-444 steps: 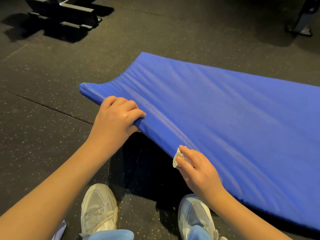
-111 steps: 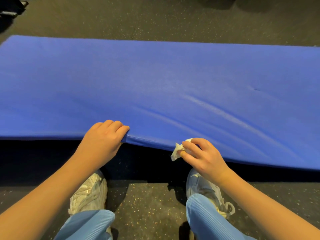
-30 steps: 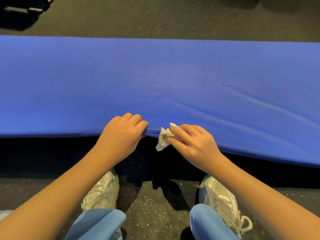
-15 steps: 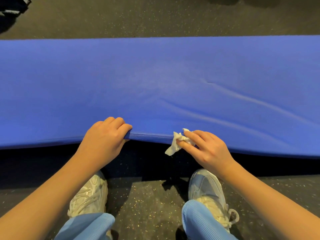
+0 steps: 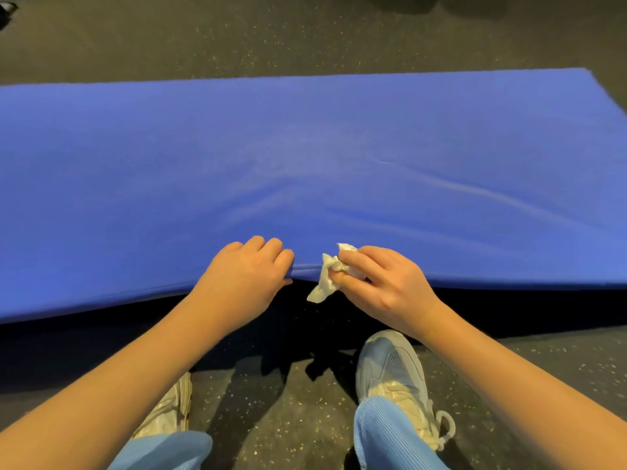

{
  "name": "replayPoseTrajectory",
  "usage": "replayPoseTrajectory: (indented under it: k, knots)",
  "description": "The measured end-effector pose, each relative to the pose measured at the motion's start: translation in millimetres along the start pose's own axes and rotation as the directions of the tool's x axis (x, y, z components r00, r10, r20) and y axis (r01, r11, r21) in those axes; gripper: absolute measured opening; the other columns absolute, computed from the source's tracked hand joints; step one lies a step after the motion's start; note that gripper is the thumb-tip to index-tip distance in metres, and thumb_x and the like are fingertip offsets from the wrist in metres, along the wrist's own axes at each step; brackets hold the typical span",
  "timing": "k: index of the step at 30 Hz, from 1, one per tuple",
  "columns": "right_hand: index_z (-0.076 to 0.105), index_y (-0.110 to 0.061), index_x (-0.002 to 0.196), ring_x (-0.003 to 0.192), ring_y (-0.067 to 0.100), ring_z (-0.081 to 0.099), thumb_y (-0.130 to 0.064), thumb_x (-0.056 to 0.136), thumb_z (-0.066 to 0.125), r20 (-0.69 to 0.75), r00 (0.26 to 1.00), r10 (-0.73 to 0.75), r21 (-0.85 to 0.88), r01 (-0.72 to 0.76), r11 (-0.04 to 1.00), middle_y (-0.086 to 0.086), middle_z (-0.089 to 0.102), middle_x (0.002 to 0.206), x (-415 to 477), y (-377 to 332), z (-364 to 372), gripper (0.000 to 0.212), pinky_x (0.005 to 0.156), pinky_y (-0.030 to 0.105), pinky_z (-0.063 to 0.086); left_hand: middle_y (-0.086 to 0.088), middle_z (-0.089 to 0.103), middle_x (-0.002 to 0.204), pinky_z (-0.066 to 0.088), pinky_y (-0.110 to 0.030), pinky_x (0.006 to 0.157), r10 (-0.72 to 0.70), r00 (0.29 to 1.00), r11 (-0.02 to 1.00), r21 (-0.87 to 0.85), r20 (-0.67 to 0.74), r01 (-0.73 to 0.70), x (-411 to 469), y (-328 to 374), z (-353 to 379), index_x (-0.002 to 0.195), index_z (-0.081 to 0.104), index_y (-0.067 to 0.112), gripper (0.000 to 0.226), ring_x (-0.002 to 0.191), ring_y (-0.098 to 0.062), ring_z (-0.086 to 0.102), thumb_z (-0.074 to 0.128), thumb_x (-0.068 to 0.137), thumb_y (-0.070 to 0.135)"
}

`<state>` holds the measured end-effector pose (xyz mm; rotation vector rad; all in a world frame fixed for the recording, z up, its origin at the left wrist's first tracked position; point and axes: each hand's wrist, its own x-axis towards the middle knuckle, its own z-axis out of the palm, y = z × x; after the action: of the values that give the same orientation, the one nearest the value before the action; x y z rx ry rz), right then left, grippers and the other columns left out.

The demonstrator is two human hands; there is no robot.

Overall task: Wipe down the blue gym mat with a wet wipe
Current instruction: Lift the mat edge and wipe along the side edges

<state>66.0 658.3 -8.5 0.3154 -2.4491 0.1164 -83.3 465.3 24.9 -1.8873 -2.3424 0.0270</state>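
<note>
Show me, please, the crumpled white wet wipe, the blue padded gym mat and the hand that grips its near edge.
crumpled white wet wipe (image 5: 327, 278): head view, its bunched middle.
blue padded gym mat (image 5: 305, 157): head view, bare top surface.
left hand (image 5: 244, 276): head view, the back of it.

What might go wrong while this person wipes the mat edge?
The left hand holds the blue mat by its near edge, apparently lifted; if it slips, the edge may drop toward the shoes. The wipe is a crumpled wad pinched by the right hand, so it may slip free or miss patches.
</note>
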Motion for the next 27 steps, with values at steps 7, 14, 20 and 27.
replayPoseTrajectory:
  k: [7,14,20,27]
  knots:
    - [0.059,-0.018,0.105,0.081,0.026,0.057,-0.017,0.084,0.071,0.011,0.999,0.042,-0.077,-0.041,0.996,0.007,0.065,0.104,-39,12,-15,0.024,0.065,0.036,0.046,-0.005,0.049,0.064,0.023,-0.028,0.042,-0.025,0.998,1.0,-0.008,0.057,0.026,0,2,-3,0.075,0.062,0.008,0.03,0.049,-0.025,0.044,0.087,0.06,0.013]
    - [0.051,-0.015,0.125,0.091,0.029,0.053,0.002,0.087,0.061,0.067,0.998,-0.005,-0.115,0.013,0.993,0.013,0.048,0.127,-57,29,-24,0.043,0.072,0.039,0.045,-0.006,0.049,0.063,0.023,-0.028,0.041,-0.033,0.999,0.999,-0.018,0.017,0.033,-7,-3,-11,0.076,0.063,0.006,0.024,0.048,-0.025,0.045,0.082,0.067,0.015]
    - [0.05,-0.017,0.13,0.083,0.029,0.056,-0.001,0.09,0.057,-0.003,0.992,-0.126,-0.108,0.125,0.986,0.013,0.052,0.118,-5,11,-3,0.043,0.067,0.038,0.045,-0.009,0.056,0.068,0.022,-0.027,0.044,-0.2,0.98,0.98,-0.016,-0.007,0.2,-43,-31,-16,0.086,0.067,0.002,0.03,0.052,-0.03,0.054,0.086,0.063,0.009]
    - [0.054,-0.014,0.125,0.072,0.028,0.058,-0.003,0.09,0.058,-0.024,0.973,-0.228,-0.097,0.224,0.97,0.014,0.067,0.1,57,-18,31,0.037,0.059,0.037,0.047,-0.01,0.062,0.078,0.041,-0.032,0.042,-0.392,0.919,0.92,-0.042,-0.051,0.39,-95,-68,-22,0.095,0.068,0.002,0.032,0.064,-0.033,0.061,0.083,0.067,0.004]
